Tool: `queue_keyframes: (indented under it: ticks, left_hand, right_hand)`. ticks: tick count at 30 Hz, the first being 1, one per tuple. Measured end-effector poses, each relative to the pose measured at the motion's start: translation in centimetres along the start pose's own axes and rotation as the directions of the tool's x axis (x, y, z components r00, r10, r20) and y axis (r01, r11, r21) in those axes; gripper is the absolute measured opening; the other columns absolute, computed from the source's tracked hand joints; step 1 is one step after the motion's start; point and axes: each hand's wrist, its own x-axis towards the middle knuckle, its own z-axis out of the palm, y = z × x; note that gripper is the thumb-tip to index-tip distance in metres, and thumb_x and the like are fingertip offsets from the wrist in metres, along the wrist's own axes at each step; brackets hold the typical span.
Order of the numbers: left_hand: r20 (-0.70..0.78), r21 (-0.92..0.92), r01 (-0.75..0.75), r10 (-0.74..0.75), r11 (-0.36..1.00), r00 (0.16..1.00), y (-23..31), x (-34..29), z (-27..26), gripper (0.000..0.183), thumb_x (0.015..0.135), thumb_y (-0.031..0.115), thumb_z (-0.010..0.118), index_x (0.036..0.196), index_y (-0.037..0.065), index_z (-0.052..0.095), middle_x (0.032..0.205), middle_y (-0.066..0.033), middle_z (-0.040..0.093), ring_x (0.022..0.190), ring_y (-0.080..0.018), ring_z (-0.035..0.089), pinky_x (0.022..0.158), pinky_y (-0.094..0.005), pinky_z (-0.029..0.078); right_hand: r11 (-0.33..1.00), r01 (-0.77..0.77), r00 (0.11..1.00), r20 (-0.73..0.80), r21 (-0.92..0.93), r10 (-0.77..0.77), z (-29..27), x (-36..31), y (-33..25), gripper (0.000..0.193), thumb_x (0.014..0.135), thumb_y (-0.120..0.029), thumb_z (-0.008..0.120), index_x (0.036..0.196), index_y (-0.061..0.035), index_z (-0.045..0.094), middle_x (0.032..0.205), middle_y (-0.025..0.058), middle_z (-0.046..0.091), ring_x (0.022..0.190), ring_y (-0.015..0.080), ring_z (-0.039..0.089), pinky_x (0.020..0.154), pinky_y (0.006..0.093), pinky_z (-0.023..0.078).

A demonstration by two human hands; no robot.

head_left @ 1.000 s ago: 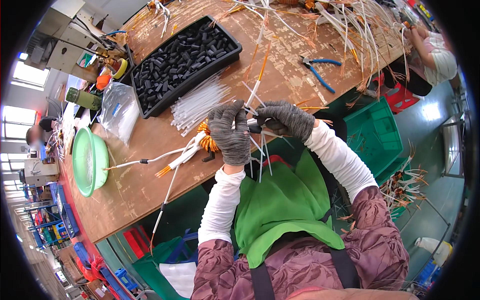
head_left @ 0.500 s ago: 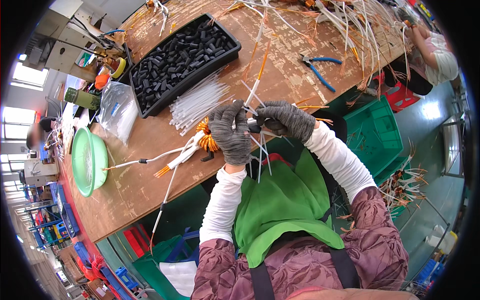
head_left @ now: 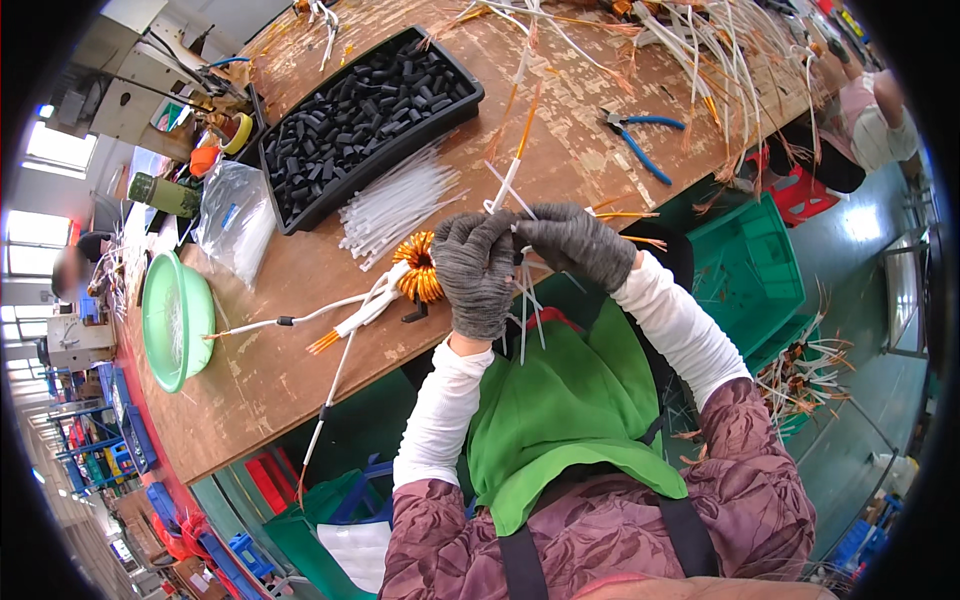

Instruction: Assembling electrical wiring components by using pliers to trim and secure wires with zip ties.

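Note:
Both hands wear grey knit gloves and meet at the table's near edge. My left hand [head_left: 476,275] is closed, with its fingers curled over a bundle of white-sleeved wires. My right hand [head_left: 578,243] pinches a white cable tie, whose tip shows between the two hands. Directly left of my left hand sits a ring coil of copper wire [head_left: 418,267]. White-sleeved leads [head_left: 372,305] with bare copper ends run out from it to the left. Further white cable ties [head_left: 525,315] hang below the hands. The fingertips and the exact grip are partly hidden.
A black tray [head_left: 372,140] of short black tubes stands beyond a pile of white cable ties [head_left: 392,208]. Blue-handled pliers [head_left: 643,143] lie at the right. A green bowl [head_left: 165,345] is at the left. A green crate [head_left: 755,265] stands below the table; another person's arm [head_left: 885,105] is far right.
My left hand has shifted slightly right and its fingers have come up against the right hand. More of the copper coil shows. The other person's arm at far right has moved.

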Motion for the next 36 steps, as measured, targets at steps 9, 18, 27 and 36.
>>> queue_keyframes:
  ticks: [9,18,27,36]
  left_hand:
    - [0.126,0.237,-0.181,0.154,0.955,0.980,1.3,-0.1,-0.9,0.030,0.062,0.005,0.069,0.092,0.011,0.067,0.083,-0.0055,0.060,0.081,-0.0243,0.054,0.073,-0.0377,0.039]
    - [0.322,0.169,0.197,-0.243,0.966,0.915,-1.7,0.4,-0.8,0.029,0.068,0.011,0.063,0.097,0.008,0.064,0.088,-0.0101,0.062,0.082,-0.0275,0.057,0.076,-0.0399,0.042]
    - [0.158,0.101,0.187,-0.202,0.977,0.967,-2.9,-2.0,-6.4,0.030,0.073,0.007,0.062,0.103,0.005,0.061,0.096,-0.0154,0.059,0.089,-0.0320,0.056,0.079,-0.0400,0.044]
    - [0.316,0.305,-0.009,-0.093,0.952,0.944,-2.8,-3.0,-8.1,0.045,0.067,0.008,0.064,0.111,0.006,0.056,0.107,-0.0146,0.055,0.101,-0.0338,0.051,0.088,-0.0448,0.039]
  right_hand:
    - [0.838,0.257,0.964,0.073,-0.481,-0.254,1.1,-2.2,-1.3,0.027,0.080,-0.025,0.067,0.089,0.0002,0.064,0.072,0.0024,0.061,0.070,0.0072,0.052,0.064,0.0255,0.044]
    - [0.801,0.396,0.918,0.187,-0.450,-0.349,3.4,-4.6,-4.5,0.027,0.084,-0.024,0.057,0.094,-0.0010,0.066,0.076,0.0072,0.062,0.070,0.0142,0.056,0.065,0.0290,0.046]
    - [0.902,0.209,0.967,-0.058,-0.378,-0.248,5.6,7.1,-8.5,0.047,0.090,-0.047,0.044,0.080,-0.0051,0.064,0.066,0.0068,0.062,0.048,0.0125,0.047,0.044,0.0295,0.040]
    - [0.803,0.259,0.830,-0.302,-0.537,-0.470,-5.3,0.9,-10.4,0.029,0.083,-0.026,0.060,0.099,-0.0024,0.063,0.078,0.0063,0.066,0.065,0.0108,0.058,0.054,0.0268,0.045]
